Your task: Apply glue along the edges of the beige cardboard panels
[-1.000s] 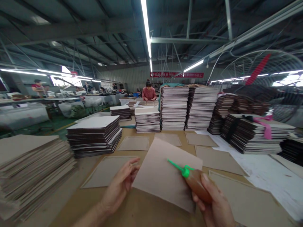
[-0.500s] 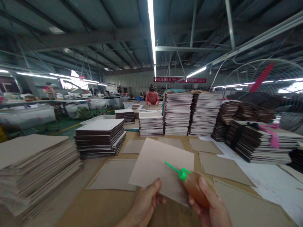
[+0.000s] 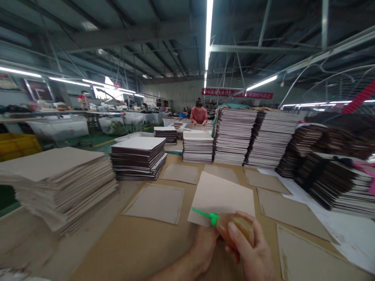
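Two hands work close together at the table's (image 3: 123,249) near edge, the left hand (image 3: 205,246) gripping a raised card sheet (image 3: 224,199) from below while the right hand (image 3: 249,253) wraps a glue bottle (image 3: 236,230), green nozzle (image 3: 202,213) aimed along its lower edge.

1. A dark metal truss roof (image 3: 140,35) spans the hall, with a long fluorescent strip light (image 3: 208,35) running down its middle.
2. A corrugated grey end wall (image 3: 172,93) carries a red banner (image 3: 237,93).
3. The floor (image 3: 96,142) is green with a yellow line.
4. Long work tables (image 3: 58,114) stand at the left, with a yellow crate (image 3: 17,145) nearer.
5. A brown worktop (image 3: 131,246) fills the foreground.
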The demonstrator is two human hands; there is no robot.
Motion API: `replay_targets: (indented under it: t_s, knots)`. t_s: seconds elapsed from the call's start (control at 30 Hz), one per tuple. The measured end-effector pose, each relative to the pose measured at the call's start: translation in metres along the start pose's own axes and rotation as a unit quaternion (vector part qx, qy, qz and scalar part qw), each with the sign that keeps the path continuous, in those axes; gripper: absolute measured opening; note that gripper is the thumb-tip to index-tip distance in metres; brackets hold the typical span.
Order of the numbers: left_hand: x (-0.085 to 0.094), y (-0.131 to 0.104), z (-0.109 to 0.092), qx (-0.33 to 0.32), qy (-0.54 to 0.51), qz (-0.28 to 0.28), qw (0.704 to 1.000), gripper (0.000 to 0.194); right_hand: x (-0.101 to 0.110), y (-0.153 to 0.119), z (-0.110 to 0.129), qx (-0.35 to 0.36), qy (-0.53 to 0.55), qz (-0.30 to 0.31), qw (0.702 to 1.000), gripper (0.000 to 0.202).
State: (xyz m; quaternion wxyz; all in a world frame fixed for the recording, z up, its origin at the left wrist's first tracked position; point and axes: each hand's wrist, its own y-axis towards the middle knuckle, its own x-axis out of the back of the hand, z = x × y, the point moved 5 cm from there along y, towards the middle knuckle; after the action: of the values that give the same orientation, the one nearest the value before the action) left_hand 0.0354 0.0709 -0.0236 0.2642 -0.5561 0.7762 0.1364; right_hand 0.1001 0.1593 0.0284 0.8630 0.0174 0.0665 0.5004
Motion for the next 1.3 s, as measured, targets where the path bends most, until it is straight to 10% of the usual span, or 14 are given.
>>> replay_targets:
  t_s: [0.63,0.93,1.3]
  knots:
    - [-0.007,-0.006,-0.01,-0.017,0.004,0.081,0.997,0.037,0.004,-0.008,0.012,0.207,-0.128,0.039,0.969,0.038]
    - [-0.006,-0.004,-0.007,-0.036,0.05,0.088,0.994,0.03,0.011,0.0,0.015,0.144,-0.071,-0.007,0.987,0.05]
    - [-0.009,-0.007,-0.011,-0.029,0.057,0.092,0.994,0.034,0.011,0.001,0.03,0.31,-0.171,0.023,0.935,0.03]
